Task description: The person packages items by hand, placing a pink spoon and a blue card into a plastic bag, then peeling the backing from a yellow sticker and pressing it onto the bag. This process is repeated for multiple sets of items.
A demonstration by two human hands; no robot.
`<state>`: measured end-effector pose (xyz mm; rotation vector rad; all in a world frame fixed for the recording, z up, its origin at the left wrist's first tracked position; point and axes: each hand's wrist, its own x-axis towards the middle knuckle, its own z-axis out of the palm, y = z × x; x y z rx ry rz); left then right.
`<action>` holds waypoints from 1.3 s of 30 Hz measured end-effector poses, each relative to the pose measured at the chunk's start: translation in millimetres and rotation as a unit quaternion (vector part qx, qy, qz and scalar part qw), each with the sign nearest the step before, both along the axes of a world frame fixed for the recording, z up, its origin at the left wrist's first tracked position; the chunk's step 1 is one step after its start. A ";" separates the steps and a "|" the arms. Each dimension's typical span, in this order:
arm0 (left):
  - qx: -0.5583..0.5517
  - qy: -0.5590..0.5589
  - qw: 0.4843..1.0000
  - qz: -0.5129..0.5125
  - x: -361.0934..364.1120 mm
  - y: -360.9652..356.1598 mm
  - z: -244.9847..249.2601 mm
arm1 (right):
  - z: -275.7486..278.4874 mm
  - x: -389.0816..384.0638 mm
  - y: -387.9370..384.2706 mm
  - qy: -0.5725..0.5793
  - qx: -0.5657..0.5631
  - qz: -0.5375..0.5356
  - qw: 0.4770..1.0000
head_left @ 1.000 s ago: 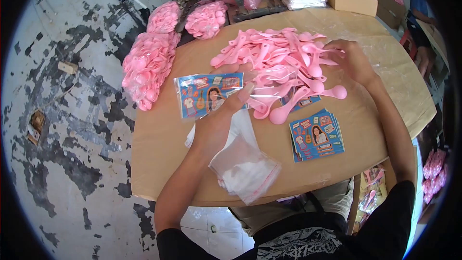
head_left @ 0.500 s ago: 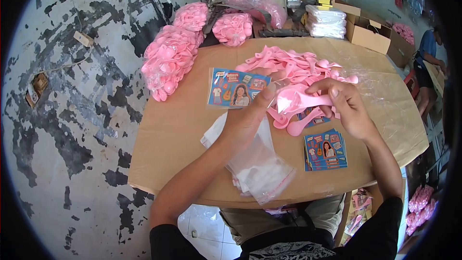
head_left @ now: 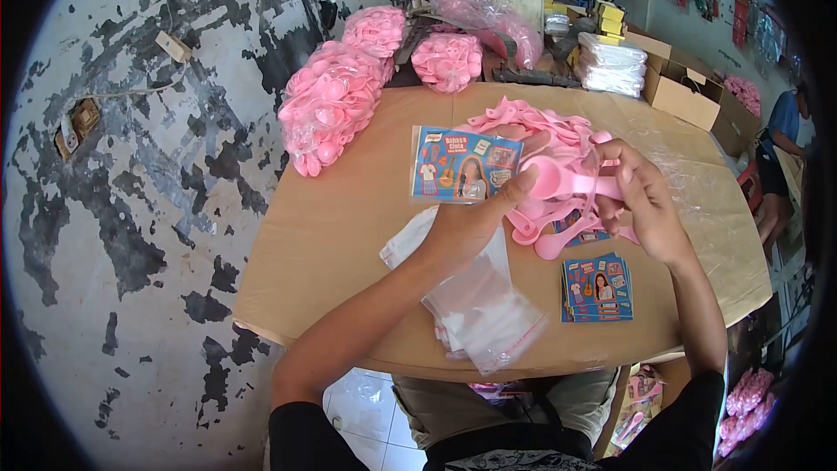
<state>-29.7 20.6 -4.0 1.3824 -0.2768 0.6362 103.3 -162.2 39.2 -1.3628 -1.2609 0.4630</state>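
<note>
My left hand [head_left: 488, 225] pinches a clear plastic bag with a blue printed card [head_left: 462, 166] inside it. The fingers of my right hand [head_left: 649, 209] are closed on the handle of a pink measuring spoon [head_left: 551, 178]. The spoon's bowl sits right at my left thumb, by the bag's mouth end. Behind both hands lies a heap of pink spoons [head_left: 567, 126]. Below my right hand is a small stack of the same blue cards [head_left: 597, 288]. Clear bags [head_left: 479, 305] lie in a loose pile under my left forearm.
Brown paper covers the table [head_left: 331, 227]. Filled bags of pink spoons [head_left: 331, 105] stand along its far left edge. A bundle of plastic bags [head_left: 612, 65] and an open cardboard box [head_left: 684, 96] are at the back. A person [head_left: 780, 153] sits at the far right.
The pink spoon has moved left relative to the bag, and its bowl is now against my left thumb. The bagged card faces me more squarely. The whole view has shifted slightly.
</note>
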 end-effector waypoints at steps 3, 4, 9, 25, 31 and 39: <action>-0.034 0.002 0.999 -0.023 -2.3 -5.6 1.4 | 5.8 -8.8 8.3 -0.076 0.020 0.040 0.996; -0.060 0.005 0.997 -0.038 -3.5 -8.8 1.4 | 2.5 -12.8 18.3 -0.136 0.052 0.029 0.989; -0.101 0.080 0.985 -0.118 -5.0 -11.4 -11.2 | 41.0 -12.8 25.8 -0.175 -0.050 0.003 0.983; -0.037 0.131 0.987 -0.081 3.0 -3.4 -13.6 | 58.2 2.6 19.2 -0.272 0.004 -0.073 0.959; -0.078 0.081 0.994 -0.005 11.5 10.0 -19.5 | 74.8 41.8 -6.8 -0.177 0.116 -0.139 0.967; 0.080 0.097 0.985 0.117 12.5 0.0 -14.7 | 78.9 38.4 -9.9 -0.271 0.024 -0.142 0.952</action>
